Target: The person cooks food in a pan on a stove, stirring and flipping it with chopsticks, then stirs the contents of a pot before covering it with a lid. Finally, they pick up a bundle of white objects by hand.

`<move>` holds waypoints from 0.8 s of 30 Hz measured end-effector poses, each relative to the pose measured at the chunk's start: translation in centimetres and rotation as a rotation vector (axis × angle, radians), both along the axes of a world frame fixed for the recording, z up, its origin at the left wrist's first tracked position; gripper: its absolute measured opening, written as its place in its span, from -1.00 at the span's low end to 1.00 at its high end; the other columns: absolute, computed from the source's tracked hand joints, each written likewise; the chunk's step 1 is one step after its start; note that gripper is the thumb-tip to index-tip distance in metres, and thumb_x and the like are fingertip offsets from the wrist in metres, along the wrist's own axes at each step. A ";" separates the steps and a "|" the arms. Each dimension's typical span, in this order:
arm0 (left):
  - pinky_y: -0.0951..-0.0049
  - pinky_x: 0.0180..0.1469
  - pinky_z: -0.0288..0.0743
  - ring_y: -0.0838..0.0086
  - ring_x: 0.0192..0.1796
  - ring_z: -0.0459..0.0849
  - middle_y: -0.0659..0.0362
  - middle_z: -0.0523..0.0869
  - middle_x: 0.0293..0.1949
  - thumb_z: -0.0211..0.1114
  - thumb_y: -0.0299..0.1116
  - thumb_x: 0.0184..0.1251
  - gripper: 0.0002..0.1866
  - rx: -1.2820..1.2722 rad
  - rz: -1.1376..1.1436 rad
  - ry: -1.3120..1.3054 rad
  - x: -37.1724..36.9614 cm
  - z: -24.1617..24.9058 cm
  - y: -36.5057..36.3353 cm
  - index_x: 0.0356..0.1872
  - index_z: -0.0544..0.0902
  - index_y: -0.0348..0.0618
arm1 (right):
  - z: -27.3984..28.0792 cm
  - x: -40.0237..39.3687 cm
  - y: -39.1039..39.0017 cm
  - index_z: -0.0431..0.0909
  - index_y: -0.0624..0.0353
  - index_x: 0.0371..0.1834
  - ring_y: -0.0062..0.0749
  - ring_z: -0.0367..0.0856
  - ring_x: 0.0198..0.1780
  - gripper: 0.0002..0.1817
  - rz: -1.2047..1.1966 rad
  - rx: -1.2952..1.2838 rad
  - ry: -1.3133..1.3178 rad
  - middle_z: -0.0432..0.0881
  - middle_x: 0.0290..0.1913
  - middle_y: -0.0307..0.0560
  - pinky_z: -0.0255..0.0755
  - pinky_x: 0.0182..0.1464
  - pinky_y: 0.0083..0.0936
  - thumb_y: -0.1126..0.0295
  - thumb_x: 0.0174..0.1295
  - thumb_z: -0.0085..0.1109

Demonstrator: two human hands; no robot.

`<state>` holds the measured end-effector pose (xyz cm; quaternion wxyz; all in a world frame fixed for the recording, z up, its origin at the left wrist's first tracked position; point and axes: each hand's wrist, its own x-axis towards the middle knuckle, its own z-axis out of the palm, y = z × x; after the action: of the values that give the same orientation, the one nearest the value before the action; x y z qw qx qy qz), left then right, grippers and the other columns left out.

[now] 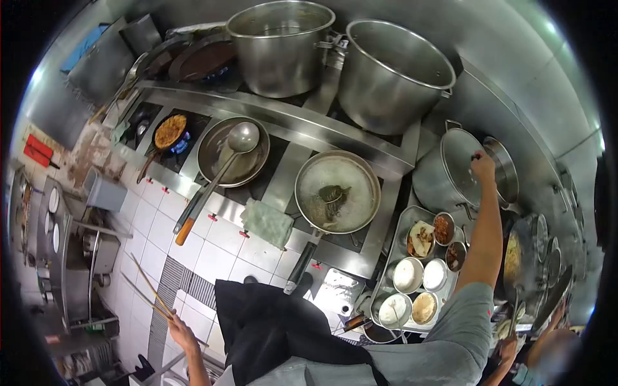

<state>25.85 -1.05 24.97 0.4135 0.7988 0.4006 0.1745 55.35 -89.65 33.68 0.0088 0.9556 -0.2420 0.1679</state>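
Observation:
My left hand (183,331), low on the left, is closed around a pair of long cooking chopsticks (151,289), their tips pointing up and away over the floor. On the right my right hand (483,168) reaches out to a large steel pot (432,174), its fingers wrapped on the black knob of the pot lid (460,157). Between my arms, a long-handled pan (338,157) on the stove holds pale frothy liquid with a dark greenish clump (333,198) in it. Left of it, a ladle (243,138) rests across a second pan (207,154).
Two tall stockpots (280,58) stand at the back. A small pan with browned food (170,130) sits over a blue flame. A tray (421,213) of seasoning bowls lies below my right arm. A folded cloth (267,222) hangs at the stove edge. Another person's hand (508,350) is at lower right.

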 end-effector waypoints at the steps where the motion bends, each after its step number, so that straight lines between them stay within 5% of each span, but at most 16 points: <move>1: 0.59 -0.64 0.06 0.71 -0.64 0.15 0.38 0.26 -0.63 -0.05 -0.32 0.39 -0.73 0.026 0.040 0.020 -1.0 0.1 -0.2 -0.07 0.53 -0.23 | 0.6 0.2 1.0 0.58 0.10 -0.27 0.00 0.57 -0.18 -0.71 0.006 0.056 0.027 0.62 -0.24 0.09 0.43 -0.10 -0.26 0.29 -0.09 0.06; 7: 0.62 -0.60 0.11 0.70 -0.61 0.20 0.36 0.28 -0.59 -0.03 -0.33 0.38 -0.73 0.055 -0.022 0.055 -1.9 -2.0 -2.2 -0.03 0.50 -0.23 | 6.0 -1.8 19.6 0.62 0.17 -0.32 0.00 0.57 -0.17 -0.72 0.139 0.161 0.053 0.60 -0.25 0.18 0.43 -0.11 -0.29 0.36 -0.15 0.10; 9: 0.62 -0.58 0.13 0.69 -0.60 0.22 0.35 0.29 -0.59 -0.02 -0.34 0.38 -0.73 0.014 -0.034 0.026 -0.5 -2.0 -2.9 -0.02 0.49 -0.25 | 5.1 -2.8 25.2 0.62 0.17 -0.33 0.04 0.57 -0.24 -0.73 0.338 0.034 -0.054 0.58 -0.30 0.21 0.46 -0.17 -0.30 0.35 -0.15 0.13; 13: 0.64 -0.61 0.12 0.72 -0.61 0.21 0.35 0.29 -0.61 -0.02 -0.33 0.38 -0.74 -0.068 -0.072 -0.084 2.8 -0.7 -3.5 -0.04 0.48 -0.25 | 1.9 -2.8 36.2 0.63 0.06 -0.32 0.01 0.57 -0.25 -0.75 0.451 0.317 0.148 0.56 -0.34 0.20 0.47 -0.14 -0.30 0.34 -0.14 0.15; 17: 0.69 -0.69 0.03 0.77 -0.70 0.16 0.40 0.23 -0.68 -0.02 -0.31 0.41 -0.75 -0.201 -0.085 -0.166 3.3 1.3 -2.6 -0.05 0.48 -0.21 | -6.8 -0.5 40.0 0.63 0.03 -0.32 -0.01 0.57 -0.24 -0.77 0.487 0.373 0.188 0.51 -0.26 0.18 0.47 -0.12 -0.31 0.36 -0.12 0.17; 24: 0.72 -0.71 0.02 0.79 -0.72 0.15 0.41 0.20 -0.70 -0.03 -0.29 0.41 -0.74 -0.268 -0.042 -0.236 1.6 0.9 1.2 0.00 0.43 -0.18 | -9.7 0.7 41.7 0.59 0.01 -0.20 -0.02 0.55 -0.20 -0.71 0.386 0.372 0.133 0.42 -0.11 0.15 0.47 -0.11 -0.28 0.38 -0.07 0.21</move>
<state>27.48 0.12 25.90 0.5638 0.7188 0.3520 0.2035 56.01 -47.98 23.96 -0.1833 0.9781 -0.0811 0.0561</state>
